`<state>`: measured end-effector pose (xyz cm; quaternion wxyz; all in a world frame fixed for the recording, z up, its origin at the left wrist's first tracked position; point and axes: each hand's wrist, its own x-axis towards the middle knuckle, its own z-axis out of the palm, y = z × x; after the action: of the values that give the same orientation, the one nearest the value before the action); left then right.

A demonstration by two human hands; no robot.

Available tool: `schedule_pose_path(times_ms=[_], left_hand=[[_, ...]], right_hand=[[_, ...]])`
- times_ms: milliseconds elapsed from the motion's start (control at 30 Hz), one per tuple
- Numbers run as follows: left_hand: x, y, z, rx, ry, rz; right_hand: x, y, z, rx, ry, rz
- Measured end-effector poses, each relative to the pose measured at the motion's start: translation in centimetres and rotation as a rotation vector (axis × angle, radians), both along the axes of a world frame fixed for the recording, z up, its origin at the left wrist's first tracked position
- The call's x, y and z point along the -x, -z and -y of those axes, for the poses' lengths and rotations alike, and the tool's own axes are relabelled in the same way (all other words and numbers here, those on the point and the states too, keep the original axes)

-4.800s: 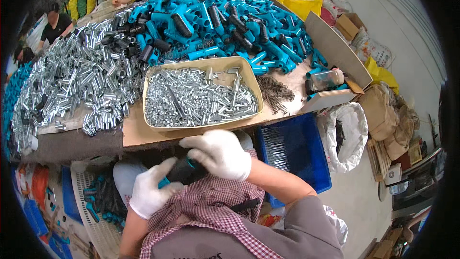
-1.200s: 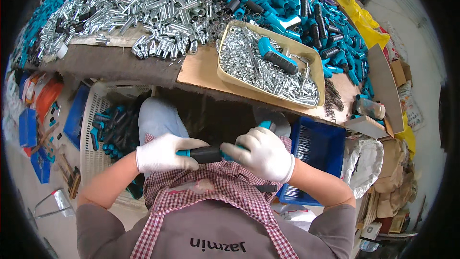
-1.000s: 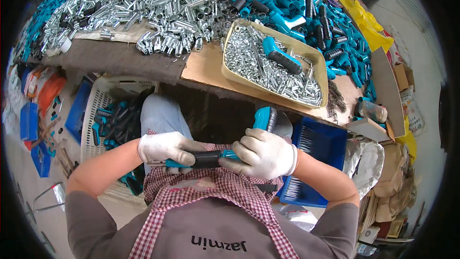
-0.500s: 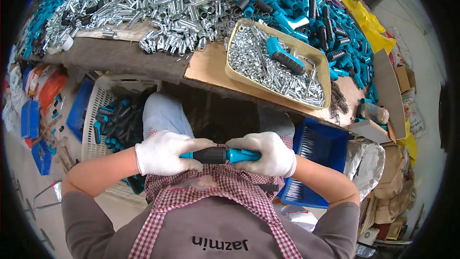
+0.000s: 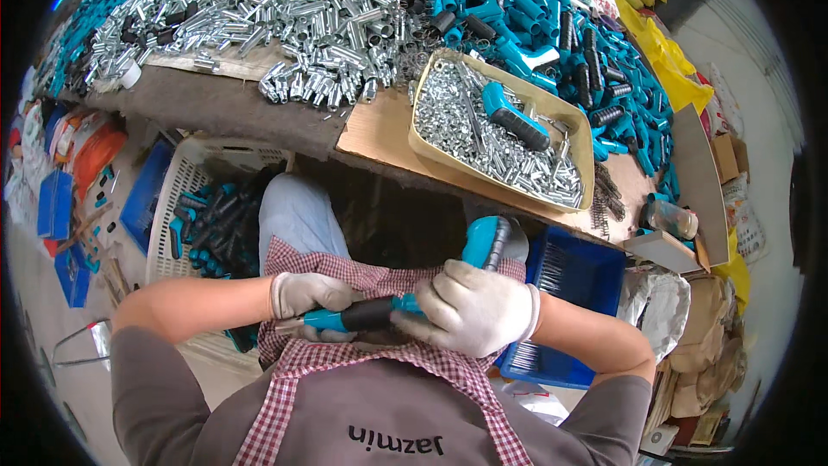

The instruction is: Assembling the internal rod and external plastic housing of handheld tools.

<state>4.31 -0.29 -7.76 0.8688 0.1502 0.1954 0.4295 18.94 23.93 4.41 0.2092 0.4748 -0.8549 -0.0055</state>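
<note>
Across my lap lies a teal-and-black pistol-shaped tool handle (image 5: 369, 316), held between both gloved hands. My left hand (image 5: 312, 300) is closed around its narrow teal front end, where a short metal tip shows beside the fingers. My right hand (image 5: 470, 309) is closed over the rear of the barrel, and the bent grip sticks up past its knuckles. Part of the barrel is hidden under the right fingers. Ahead on the bench, a cream tray (image 5: 416, 134) holds many small metal parts, with another pistol-shaped handle (image 5: 516, 116) lying on them.
Piles of silver metal tubes (image 5: 319, 22) and teal handle shells (image 5: 526, 17) cover the bench. Below its edge, a white crate (image 5: 172, 233) with teal-and-black pieces stands at left, a blue bin (image 5: 595, 267) with metal rods at right. Coil springs (image 5: 608, 194) lie beside the tray.
The tool handle has turned, so its grip now points up and away from me. My left hand has shifted down to its front end; my right hand has rolled over the rear.
</note>
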Motion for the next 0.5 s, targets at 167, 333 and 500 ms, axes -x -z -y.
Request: schedule_pose_path(times_ms=[167,333,500], left_hand=[[0.8,-2.3,-0.9,-0.079,-0.002,-0.226],[2.6,-7.3,-1.7,-0.043,-0.082,-0.850],[1.9,-10.3,-2.6,-0.536,-0.103,-1.889]], right_hand=[[0.4,0.3,-1.0,0.096,0.054,0.212],[0.0,1.3,-1.4,0.251,0.307,0.427],[0.8,1.2,-2.4,1.230,0.740,1.716]])
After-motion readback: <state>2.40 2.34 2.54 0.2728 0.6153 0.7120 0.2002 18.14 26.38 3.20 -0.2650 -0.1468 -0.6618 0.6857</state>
